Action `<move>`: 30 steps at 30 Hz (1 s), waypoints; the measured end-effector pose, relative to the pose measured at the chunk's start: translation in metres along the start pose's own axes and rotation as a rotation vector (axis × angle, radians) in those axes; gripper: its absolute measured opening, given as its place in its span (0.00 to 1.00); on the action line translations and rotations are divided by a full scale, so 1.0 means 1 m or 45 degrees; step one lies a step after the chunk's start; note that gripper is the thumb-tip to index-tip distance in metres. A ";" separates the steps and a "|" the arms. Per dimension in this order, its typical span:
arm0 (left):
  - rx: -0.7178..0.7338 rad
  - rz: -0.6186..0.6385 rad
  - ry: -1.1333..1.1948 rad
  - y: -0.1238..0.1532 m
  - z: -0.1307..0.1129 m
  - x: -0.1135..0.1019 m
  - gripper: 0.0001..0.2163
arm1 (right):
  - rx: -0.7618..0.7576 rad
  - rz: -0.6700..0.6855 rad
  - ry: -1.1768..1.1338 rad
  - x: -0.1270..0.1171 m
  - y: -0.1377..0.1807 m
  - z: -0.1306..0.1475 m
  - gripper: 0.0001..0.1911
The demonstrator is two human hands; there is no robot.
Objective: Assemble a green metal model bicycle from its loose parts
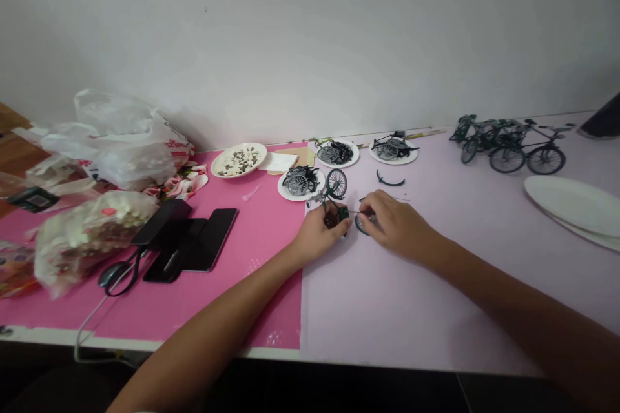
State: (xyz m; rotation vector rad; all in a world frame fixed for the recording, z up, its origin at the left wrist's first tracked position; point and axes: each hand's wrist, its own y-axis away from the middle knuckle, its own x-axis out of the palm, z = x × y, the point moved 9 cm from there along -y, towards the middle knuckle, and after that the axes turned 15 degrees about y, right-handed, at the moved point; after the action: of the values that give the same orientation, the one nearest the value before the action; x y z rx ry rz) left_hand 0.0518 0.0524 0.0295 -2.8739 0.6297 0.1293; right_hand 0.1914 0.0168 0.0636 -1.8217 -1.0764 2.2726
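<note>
Two bare forearms come in from the near edge of the desk (387, 310) and meet at mid-desk.

Left hand (320, 232) is clenched around a half-built model bicycle (335, 192). It holds the frame low and upright, front wheel sticking up past the fingers, likely to steady it while the other hand works at the rear end. Right hand (397, 226) is curled palm down just beside it, fingertips pinched on a dark round part (361, 224) that rests on the desk against the bicycle. It looks like a wheel, but it is mostly covered.

A loose curved strip (390, 179) lies just beyond the right hand, probably set aside within reach. A plate of wheels (282, 190) sits just beyond the left hand, and a plate of frame parts (357, 156) is farther back. Parts seem sorted by kind and kept close. Finished model bicycles (513, 142) stand far off to the right of the right hand, clear of the work. Phones (203, 242), scissors (119, 274) and plastic bags (116, 142) are pushed well left of the left hand, on a pink mat (252, 258).

Hidden or unclear: the joint between the hands, the bicycle's rear half, and the small bits on the cream plate (261, 153), which are too small to identify. A dark object at the far right is cut off by the frame edge.
</note>
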 end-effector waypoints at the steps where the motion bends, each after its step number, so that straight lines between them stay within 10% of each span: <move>1: -0.002 0.000 0.000 0.000 0.000 0.000 0.07 | -0.026 0.018 0.000 0.001 0.000 0.001 0.01; 21: 0.043 -0.032 -0.112 0.004 0.002 0.001 0.09 | -0.093 -0.017 0.318 0.009 -0.002 -0.004 0.23; 30: 0.073 -0.058 -0.107 0.003 -0.005 0.001 0.05 | 0.056 0.252 -0.008 0.005 0.000 -0.001 0.06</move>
State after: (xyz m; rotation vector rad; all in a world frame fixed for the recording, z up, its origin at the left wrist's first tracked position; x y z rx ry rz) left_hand 0.0517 0.0486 0.0335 -2.8084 0.5435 0.2199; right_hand 0.1907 0.0196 0.0594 -1.9860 -0.8753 2.3874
